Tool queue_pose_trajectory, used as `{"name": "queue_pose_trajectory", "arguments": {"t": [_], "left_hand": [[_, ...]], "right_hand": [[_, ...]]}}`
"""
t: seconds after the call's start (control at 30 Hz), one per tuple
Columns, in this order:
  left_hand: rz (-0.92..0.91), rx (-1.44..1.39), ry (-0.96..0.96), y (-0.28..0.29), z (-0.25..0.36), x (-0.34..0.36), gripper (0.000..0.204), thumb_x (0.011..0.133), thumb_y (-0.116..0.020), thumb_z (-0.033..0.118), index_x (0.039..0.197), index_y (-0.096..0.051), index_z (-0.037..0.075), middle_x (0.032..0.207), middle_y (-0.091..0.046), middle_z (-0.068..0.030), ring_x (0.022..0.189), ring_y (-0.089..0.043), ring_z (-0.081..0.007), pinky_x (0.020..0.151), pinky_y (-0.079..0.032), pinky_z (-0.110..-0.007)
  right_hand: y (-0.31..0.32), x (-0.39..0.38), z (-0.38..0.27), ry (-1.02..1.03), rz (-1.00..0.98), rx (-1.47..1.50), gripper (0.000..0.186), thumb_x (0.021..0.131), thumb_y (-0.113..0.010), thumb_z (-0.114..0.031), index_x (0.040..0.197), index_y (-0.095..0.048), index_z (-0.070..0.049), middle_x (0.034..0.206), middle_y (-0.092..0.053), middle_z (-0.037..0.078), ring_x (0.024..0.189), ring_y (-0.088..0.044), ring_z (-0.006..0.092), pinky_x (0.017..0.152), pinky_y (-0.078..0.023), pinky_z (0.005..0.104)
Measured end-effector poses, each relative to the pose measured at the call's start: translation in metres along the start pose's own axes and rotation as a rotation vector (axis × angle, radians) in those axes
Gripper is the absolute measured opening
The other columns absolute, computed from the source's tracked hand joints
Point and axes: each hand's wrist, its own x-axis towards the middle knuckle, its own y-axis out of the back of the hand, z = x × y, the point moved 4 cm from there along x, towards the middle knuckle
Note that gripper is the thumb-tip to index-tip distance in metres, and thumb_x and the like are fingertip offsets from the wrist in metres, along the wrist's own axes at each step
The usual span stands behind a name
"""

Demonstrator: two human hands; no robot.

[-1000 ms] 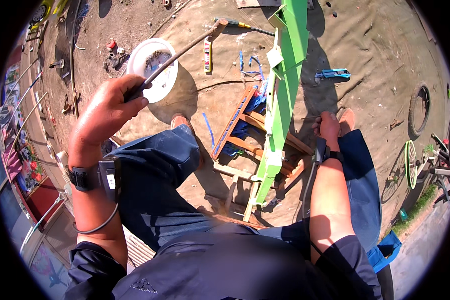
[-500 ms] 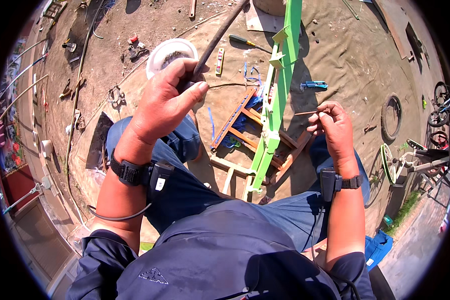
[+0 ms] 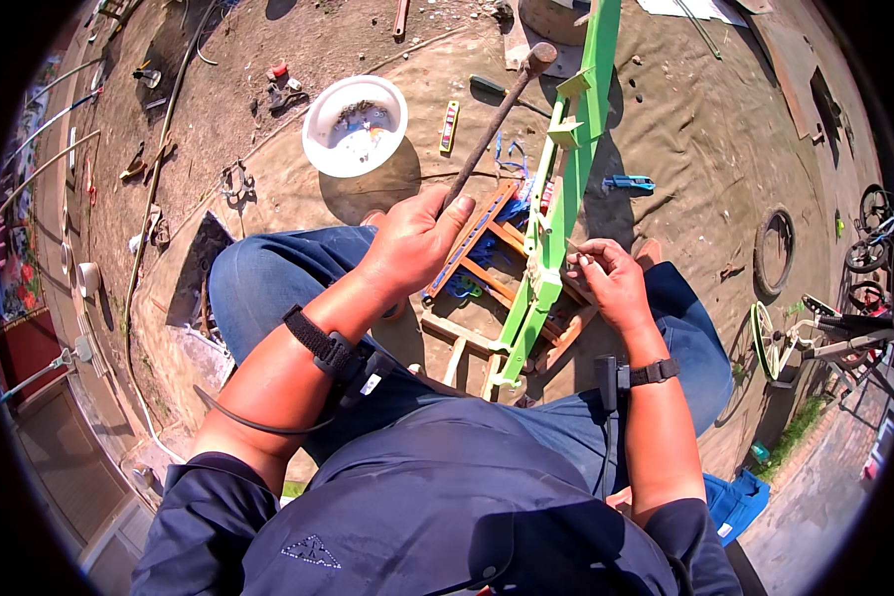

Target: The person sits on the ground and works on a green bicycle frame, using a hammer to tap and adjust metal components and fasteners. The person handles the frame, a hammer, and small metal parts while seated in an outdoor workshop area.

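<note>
My left hand is closed round the handle of a hammer, whose rusty head points up and away to the right. A bright green metal beam with small tabs slants up between my knees. Just right of the beam, my right hand pinches a thin rod between thumb and fingers. The rod's tip reaches close to the beam's side; whether it touches I cannot tell. Below the beam lies an orange-brown metal frame with blue strips tangled in it.
A white basin with dark scraps stands beyond my left knee. A yellow spirit level, a screwdriver and a blue-handled tool lie on the tan ground sheet. A tyre and bicycle parts are off right.
My left hand has come down and rightward with the hammer, bringing its head into view beside the beam. My right hand has moved left with the rod, nearer the beam.
</note>
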Motion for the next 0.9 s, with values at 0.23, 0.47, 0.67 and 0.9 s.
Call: {"name": "queue_pose_trajectory", "arguments": {"t": [0.23, 0.47, 0.67, 0.9], "left_hand": [[-0.078, 0.028, 0.229, -0.021, -0.034, -0.003, 0.026, 0.099, -0.054, 0.025, 0.087, -0.058, 0.002, 0.064, -0.048, 0.0032, 0.057, -0.045, -0.0081, 0.052, -0.038, -0.028], [-0.285, -0.158, 0.695, -0.044, -0.071, -0.005, 0.024, 0.097, -0.055, 0.02, 0.079, -0.053, 0.005, 0.06, -0.045, 0.0016, 0.045, -0.04, -0.0096, 0.041, -0.033, -0.026], [-0.283, -0.567, 0.906, -0.067, -0.053, 0.026, 0.024, 0.096, -0.055, 0.019, 0.076, -0.05, 0.008, 0.061, -0.045, 0.0003, 0.047, -0.042, -0.01, 0.04, -0.033, -0.025], [-0.198, -0.807, 1.029, -0.123, -0.074, 0.072, 0.023, 0.096, -0.055, 0.019, 0.075, -0.047, 0.012, 0.061, -0.045, 0.0043, 0.048, -0.043, -0.0067, 0.039, -0.033, -0.023]], "right_hand": [[0.008, 0.013, 0.02, 0.007, 0.063, -0.089, 0.016, 0.089, -0.056, -0.002, 0.104, -0.061, 0.002, 0.094, -0.07, 0.009, 0.082, -0.068, 0.0135, 0.074, -0.054, 0.0263], [0.02, 0.026, 0.086, -0.099, 0.188, -0.256, 0.021, 0.085, -0.051, -0.014, 0.099, -0.061, -0.002, 0.082, -0.073, 0.009, 0.077, -0.069, 0.0198, 0.073, -0.051, 0.0328], [0.016, 0.029, 0.131, -0.199, 0.292, -0.305, 0.02, 0.088, -0.052, -0.014, 0.1, -0.063, -0.003, 0.09, -0.07, 0.012, 0.076, -0.068, 0.022, 0.068, -0.052, 0.0314], [-0.021, 0.019, 0.134, -0.536, 0.022, -0.365, 0.06, 0.079, -0.077, -0.04, 0.117, -0.059, 0.004, 0.099, -0.067, 0.012, 0.08, -0.063, 0.0131, 0.061, -0.049, 0.0288]]}}
